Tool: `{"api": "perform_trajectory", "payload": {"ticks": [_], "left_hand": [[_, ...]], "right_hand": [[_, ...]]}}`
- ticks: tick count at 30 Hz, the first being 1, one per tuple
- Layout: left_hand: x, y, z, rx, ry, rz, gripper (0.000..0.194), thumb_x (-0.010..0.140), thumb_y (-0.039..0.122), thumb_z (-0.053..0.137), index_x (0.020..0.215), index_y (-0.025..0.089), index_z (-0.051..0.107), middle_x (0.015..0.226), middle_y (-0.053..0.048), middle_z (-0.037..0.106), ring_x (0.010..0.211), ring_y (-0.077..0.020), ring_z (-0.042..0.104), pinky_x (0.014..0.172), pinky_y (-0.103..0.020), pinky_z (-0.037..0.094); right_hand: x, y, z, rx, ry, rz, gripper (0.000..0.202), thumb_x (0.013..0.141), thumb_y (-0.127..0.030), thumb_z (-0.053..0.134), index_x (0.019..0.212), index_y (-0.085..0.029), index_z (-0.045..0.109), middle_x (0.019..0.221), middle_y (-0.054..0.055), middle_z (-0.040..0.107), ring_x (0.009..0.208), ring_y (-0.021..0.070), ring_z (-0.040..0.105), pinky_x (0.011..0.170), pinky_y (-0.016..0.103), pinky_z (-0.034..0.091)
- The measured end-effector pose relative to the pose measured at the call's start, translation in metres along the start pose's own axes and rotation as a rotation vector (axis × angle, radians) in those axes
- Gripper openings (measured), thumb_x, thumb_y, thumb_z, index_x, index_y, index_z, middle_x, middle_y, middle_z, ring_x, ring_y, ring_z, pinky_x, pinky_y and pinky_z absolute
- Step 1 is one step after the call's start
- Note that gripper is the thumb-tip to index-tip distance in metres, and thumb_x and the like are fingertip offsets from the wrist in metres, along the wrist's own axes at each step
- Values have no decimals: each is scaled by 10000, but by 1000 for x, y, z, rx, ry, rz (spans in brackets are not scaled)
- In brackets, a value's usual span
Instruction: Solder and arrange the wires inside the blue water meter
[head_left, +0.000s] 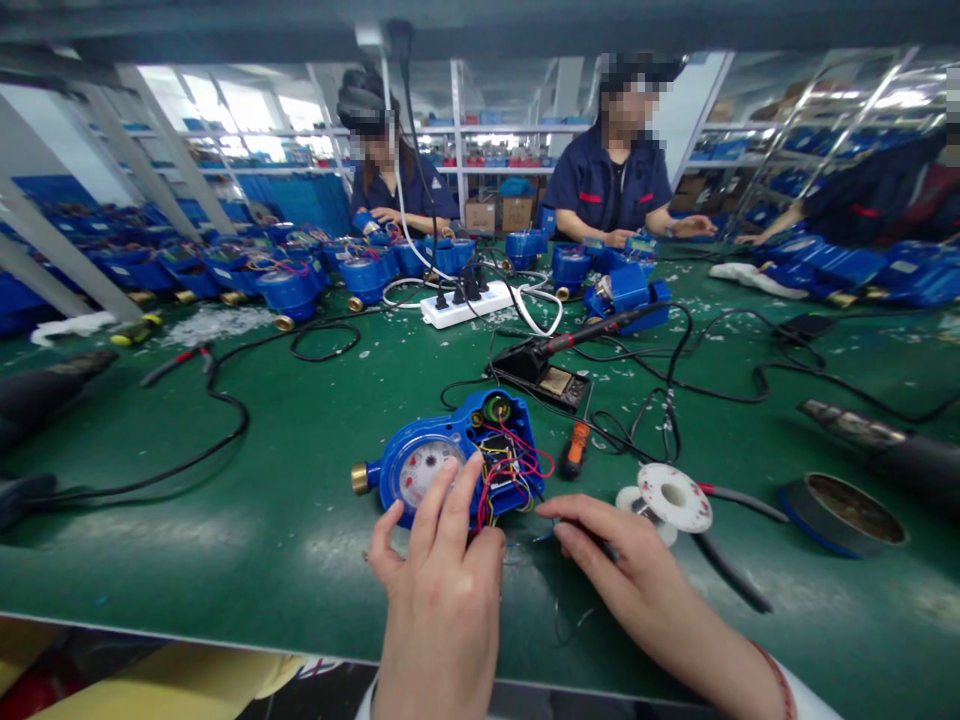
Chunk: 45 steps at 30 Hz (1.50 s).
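A blue water meter (450, 455) with a brass fitting on its left lies on the green table in front of me, its housing open on red, yellow and black wires (510, 470). My left hand (439, 560) rests its fingertips on the meter's dial face, fingers spread. My right hand (607, 555) lies just right of the meter with thumb and forefinger pinched on a thin dark wire near the wiring. A white solder spool (673, 497) sits right beside that hand.
A soldering iron rests in its stand (547, 375) behind the meter, an orange-handled tool (576, 447) next to it. A power strip (469, 303), black cables, a round tin (844, 512) and many blue meters (300, 280) fill the table. Three other people work at the far side.
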<state>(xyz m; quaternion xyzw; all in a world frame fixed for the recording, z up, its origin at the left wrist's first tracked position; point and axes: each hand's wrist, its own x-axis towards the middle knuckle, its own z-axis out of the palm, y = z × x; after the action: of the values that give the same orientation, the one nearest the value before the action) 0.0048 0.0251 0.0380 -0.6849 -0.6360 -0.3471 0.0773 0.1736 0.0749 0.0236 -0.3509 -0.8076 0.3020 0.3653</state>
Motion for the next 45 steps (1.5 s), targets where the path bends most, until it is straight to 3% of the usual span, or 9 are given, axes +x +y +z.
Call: {"api": "perform_trajectory", "payload": {"ticks": [5, 14, 22, 32, 38, 45], "left_hand": [[0, -1, 0, 21, -8, 14, 196, 853, 154, 553, 704, 253, 632, 1364, -18, 518, 1249, -257, 477, 995, -505, 187], [0, 0, -1, -18, -6, -7, 171, 832, 139, 581, 716, 251, 637, 1352, -24, 530, 1234, -275, 493, 998, -517, 182], [0, 0, 1, -7, 0, -18, 150, 820, 153, 605, 704, 246, 625, 1349, -27, 533, 1237, -279, 492, 1018, -530, 170], [1, 0, 2, -5, 10, -5, 158, 806, 133, 620, 687, 237, 625, 1331, -36, 553, 1237, -288, 489, 1005, -525, 182], [0, 1, 1, 24, 4, -3, 193, 854, 152, 552, 693, 239, 614, 1347, -32, 535, 1253, -271, 475, 1007, -533, 186], [1, 1, 1, 12, 13, -10, 166, 838, 161, 586, 704, 248, 633, 1344, -28, 540, 1235, -276, 492, 992, -519, 200]], "right_hand": [[7, 9, 8, 17, -54, 14, 178, 903, -91, 506, 913, -196, 648, 870, -13, 670, 790, 127, 626, 713, 234, 486], [7, 18, 12, -190, -43, -130, 176, 824, 8, 560, 839, -158, 617, 788, 5, 627, 717, 143, 594, 644, 239, 471], [8, 12, 32, -247, 48, -143, 222, 752, 39, 419, 764, -156, 522, 716, 17, 519, 659, 166, 482, 605, 271, 392], [7, 6, 27, -87, 45, -22, 210, 744, 27, 440, 772, -176, 489, 713, -20, 521, 632, 125, 489, 574, 218, 382], [4, 4, 22, 71, -9, 131, 143, 801, -43, 477, 821, -184, 488, 742, -24, 520, 646, 124, 487, 593, 229, 376], [2, 7, 17, 124, 9, 160, 114, 808, -91, 478, 863, -186, 509, 776, -9, 545, 663, 129, 493, 602, 236, 395]]}}
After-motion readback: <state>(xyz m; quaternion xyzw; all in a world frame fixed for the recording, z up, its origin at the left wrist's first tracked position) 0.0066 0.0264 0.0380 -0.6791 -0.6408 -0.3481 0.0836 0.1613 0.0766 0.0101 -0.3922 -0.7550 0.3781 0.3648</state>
